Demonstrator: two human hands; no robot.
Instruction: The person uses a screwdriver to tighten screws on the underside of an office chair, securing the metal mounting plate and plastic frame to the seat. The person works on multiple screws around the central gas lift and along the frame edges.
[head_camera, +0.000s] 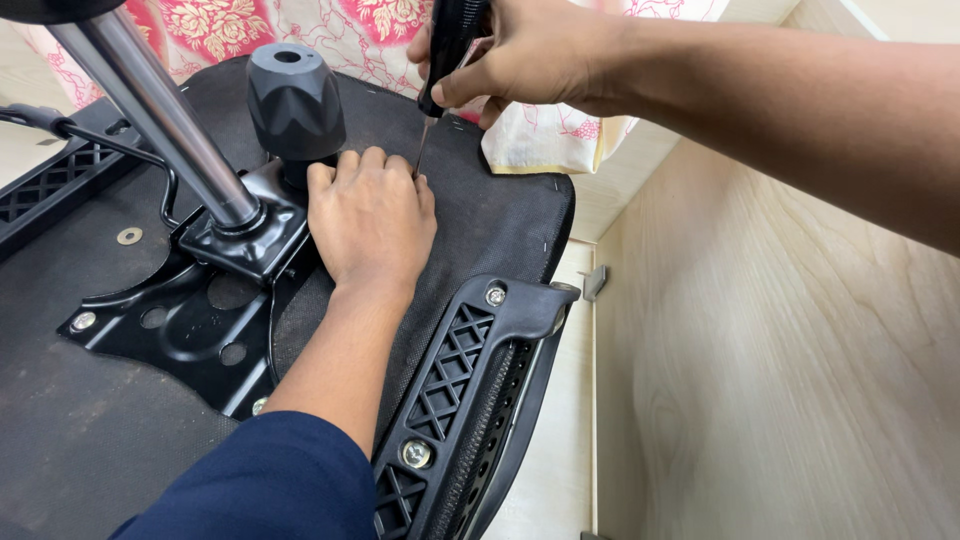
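screwdriver (440, 70) gripped upright by right hand (530, 55), near seat edge (565, 215).

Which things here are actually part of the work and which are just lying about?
In use:
right hand
screwdriver
left hand
chair seat underside
metal mounting plate

Lying about:
floral cloth
loose washer
wooden panel

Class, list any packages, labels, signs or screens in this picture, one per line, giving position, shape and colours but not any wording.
None of these is in view: only the upturned chair seat, the left hand resting on it, the right hand gripping a screwdriver, floral cloth and wooden panels.
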